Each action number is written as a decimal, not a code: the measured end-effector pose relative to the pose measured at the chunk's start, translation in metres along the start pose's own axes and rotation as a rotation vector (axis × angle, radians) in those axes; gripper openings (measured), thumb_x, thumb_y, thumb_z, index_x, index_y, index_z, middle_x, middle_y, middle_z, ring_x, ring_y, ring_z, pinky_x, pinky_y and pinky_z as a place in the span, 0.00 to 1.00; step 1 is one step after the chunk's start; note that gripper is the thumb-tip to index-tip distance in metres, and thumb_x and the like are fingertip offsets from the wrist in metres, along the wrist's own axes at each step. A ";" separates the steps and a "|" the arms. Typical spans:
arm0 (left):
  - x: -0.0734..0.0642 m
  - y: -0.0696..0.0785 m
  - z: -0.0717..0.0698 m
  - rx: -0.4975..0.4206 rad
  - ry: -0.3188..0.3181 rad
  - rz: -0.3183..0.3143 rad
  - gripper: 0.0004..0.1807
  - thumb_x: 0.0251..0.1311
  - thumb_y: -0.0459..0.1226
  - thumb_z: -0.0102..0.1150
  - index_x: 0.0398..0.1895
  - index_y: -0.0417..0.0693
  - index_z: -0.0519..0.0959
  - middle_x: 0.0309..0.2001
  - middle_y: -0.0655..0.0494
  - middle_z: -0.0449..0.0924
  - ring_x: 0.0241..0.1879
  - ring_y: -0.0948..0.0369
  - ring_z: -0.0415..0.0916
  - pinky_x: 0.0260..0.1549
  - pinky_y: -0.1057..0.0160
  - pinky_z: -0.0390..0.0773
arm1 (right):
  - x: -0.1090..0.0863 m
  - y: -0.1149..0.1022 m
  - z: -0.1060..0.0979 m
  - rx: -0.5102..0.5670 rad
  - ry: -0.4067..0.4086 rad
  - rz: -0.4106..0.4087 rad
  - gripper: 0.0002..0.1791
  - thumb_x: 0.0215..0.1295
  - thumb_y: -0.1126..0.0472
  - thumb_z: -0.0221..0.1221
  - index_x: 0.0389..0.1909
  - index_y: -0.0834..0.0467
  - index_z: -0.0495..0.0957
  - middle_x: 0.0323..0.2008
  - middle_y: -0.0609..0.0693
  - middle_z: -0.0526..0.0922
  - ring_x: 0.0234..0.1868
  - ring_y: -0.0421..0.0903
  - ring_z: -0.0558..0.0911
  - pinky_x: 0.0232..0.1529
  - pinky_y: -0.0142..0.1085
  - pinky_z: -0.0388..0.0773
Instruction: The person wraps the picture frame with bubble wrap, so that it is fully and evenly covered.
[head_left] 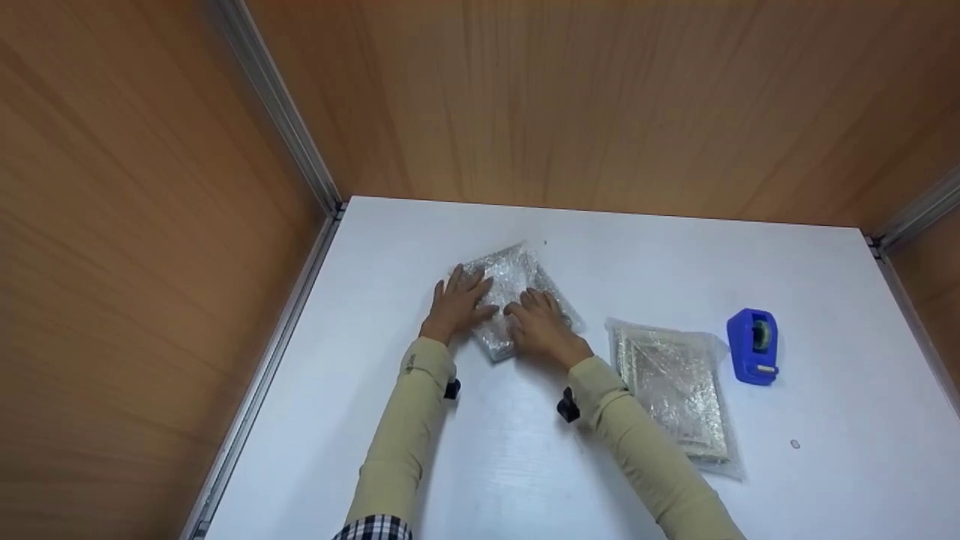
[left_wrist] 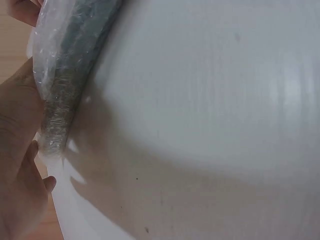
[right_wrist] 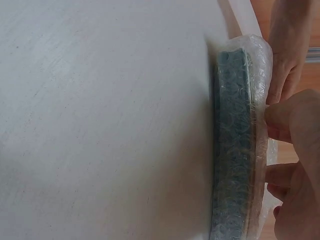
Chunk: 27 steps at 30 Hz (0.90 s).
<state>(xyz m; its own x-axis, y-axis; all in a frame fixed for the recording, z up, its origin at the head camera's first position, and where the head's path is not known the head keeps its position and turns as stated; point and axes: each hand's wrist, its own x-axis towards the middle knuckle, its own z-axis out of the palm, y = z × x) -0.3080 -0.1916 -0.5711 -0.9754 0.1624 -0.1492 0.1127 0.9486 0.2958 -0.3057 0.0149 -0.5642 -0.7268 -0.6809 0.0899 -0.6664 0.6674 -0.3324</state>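
Note:
A flat package in clear bubble wrap [head_left: 510, 274] lies on the white table, turned at an angle. My left hand [head_left: 456, 306] rests on its left side with fingers spread. On its right part, my right hand [head_left: 541, 326] presses the wrap with bent fingers, the thumb apart from them. From the right wrist, the package's dark greenish edge [right_wrist: 232, 140] shows through the bubbles, with thumb and fingertips touching the upper face. The left wrist view shows the left hand [left_wrist: 20, 145] beside the package's end [left_wrist: 60, 107]. What is wrapped inside is not clearly visible.
Right of the arms lies a second flat, frame-like item in a clear plastic bag [head_left: 675, 390]. A blue tape dispenser [head_left: 752, 346] stands beyond it. A small round bit [head_left: 795, 444] lies nearer the front. Wood panels [head_left: 585, 105] wall the table's back and sides.

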 end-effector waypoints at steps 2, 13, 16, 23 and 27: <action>0.000 0.002 0.000 0.010 0.018 -0.010 0.37 0.64 0.62 0.44 0.74 0.63 0.55 0.77 0.62 0.44 0.77 0.50 0.31 0.71 0.38 0.41 | 0.000 0.000 0.001 0.007 0.000 0.006 0.15 0.66 0.58 0.55 0.52 0.56 0.74 0.60 0.65 0.71 0.68 0.65 0.62 0.69 0.61 0.51; 0.005 0.017 -0.004 0.052 0.057 -0.049 0.37 0.60 0.61 0.52 0.71 0.60 0.62 0.75 0.58 0.52 0.75 0.48 0.42 0.68 0.36 0.49 | 0.000 0.001 -0.003 0.034 -0.004 0.039 0.14 0.64 0.62 0.56 0.50 0.58 0.73 0.60 0.65 0.71 0.68 0.65 0.62 0.68 0.63 0.51; 0.007 0.021 -0.004 0.079 0.049 -0.062 0.38 0.59 0.61 0.52 0.72 0.61 0.61 0.75 0.58 0.52 0.75 0.47 0.42 0.68 0.36 0.49 | 0.000 0.003 -0.003 0.025 -0.005 0.044 0.14 0.64 0.61 0.56 0.50 0.57 0.73 0.60 0.64 0.72 0.68 0.64 0.62 0.68 0.62 0.51; 0.007 0.027 -0.006 0.135 -0.011 -0.044 0.36 0.64 0.58 0.49 0.74 0.66 0.55 0.77 0.54 0.44 0.75 0.45 0.38 0.69 0.35 0.44 | 0.000 0.004 -0.002 0.014 -0.016 0.072 0.14 0.65 0.59 0.56 0.49 0.58 0.73 0.60 0.62 0.73 0.67 0.62 0.63 0.69 0.61 0.51; 0.007 0.028 -0.006 0.144 -0.065 -0.049 0.35 0.65 0.57 0.48 0.74 0.67 0.54 0.78 0.56 0.40 0.76 0.46 0.34 0.70 0.35 0.41 | 0.001 0.003 -0.001 0.023 -0.006 0.062 0.14 0.64 0.58 0.56 0.48 0.59 0.74 0.58 0.62 0.74 0.66 0.62 0.64 0.68 0.62 0.52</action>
<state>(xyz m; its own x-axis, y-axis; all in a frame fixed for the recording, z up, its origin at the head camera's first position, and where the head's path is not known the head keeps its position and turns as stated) -0.3131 -0.1654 -0.5578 -0.9665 0.1280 -0.2224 0.0960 0.9841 0.1493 -0.3082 0.0168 -0.5641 -0.7653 -0.6407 0.0626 -0.6162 0.7010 -0.3590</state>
